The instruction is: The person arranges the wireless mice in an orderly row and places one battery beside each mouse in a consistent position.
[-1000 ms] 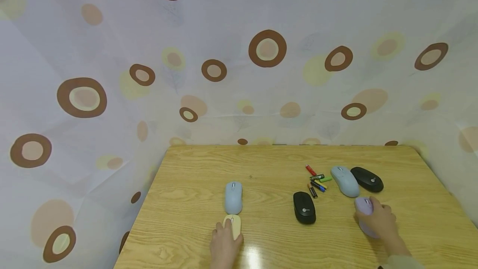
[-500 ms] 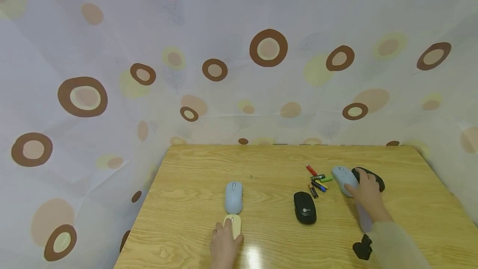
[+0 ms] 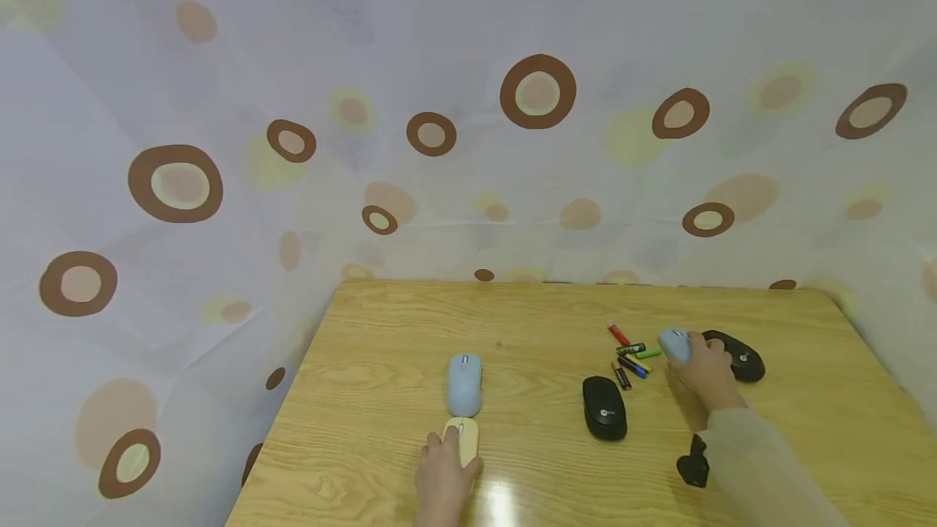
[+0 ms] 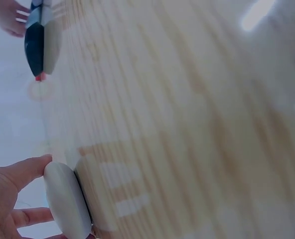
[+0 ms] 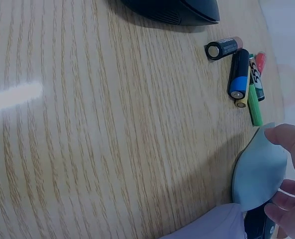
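My left hand grips a pale yellow computer mouse near the table's front, thumb on one side and fingers on the other in the left wrist view. Just beyond it lies a light blue mouse. At the right, my right hand holds a second light blue mouse; the right wrist view has the thumb and fingers on opposite sides of this mouse. A black mouse sits right beside that hand. A lilac mouse shows next to it in the right wrist view, hidden by the forearm in the head view.
Several loose batteries of different colours lie left of the right hand. Another black mouse stands nearer the middle of the wooden table. A patterned curtain hangs behind the table and at its sides.
My right hand has let go of the lilac mouse, moved away from me and taken hold of the right-hand light blue mouse. The left hand stays on the yellow mouse.
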